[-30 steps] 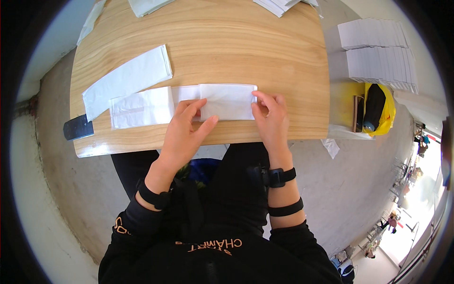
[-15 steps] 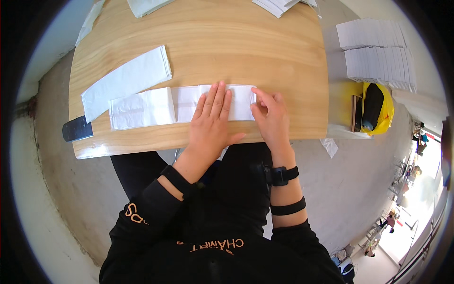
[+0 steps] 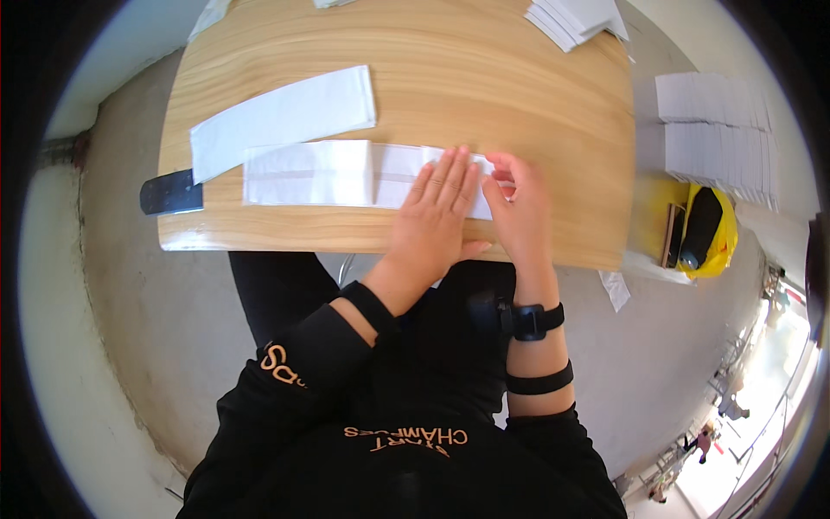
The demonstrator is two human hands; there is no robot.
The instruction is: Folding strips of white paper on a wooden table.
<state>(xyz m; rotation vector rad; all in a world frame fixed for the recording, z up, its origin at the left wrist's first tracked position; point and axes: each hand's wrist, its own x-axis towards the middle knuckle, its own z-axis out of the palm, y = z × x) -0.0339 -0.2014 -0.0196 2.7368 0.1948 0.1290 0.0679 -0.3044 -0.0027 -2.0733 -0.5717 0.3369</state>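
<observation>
left hand [image 3: 437,212] flat on white paper strip [image 3: 346,173] — right hand [image 3: 519,208] seemingly pinching its end

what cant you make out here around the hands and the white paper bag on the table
Head view only:
- Right end of the white paper bag: covered by the left hand and right hand.
- Right hand's fingertips: tucked at the bag's edge, grip unclear.
- Dark flat tool: its right end lies under the bag.
- White stack at the table's far edge: cut off by the picture's top.
- Dark thing on the yellow bag: too small to identify.
</observation>
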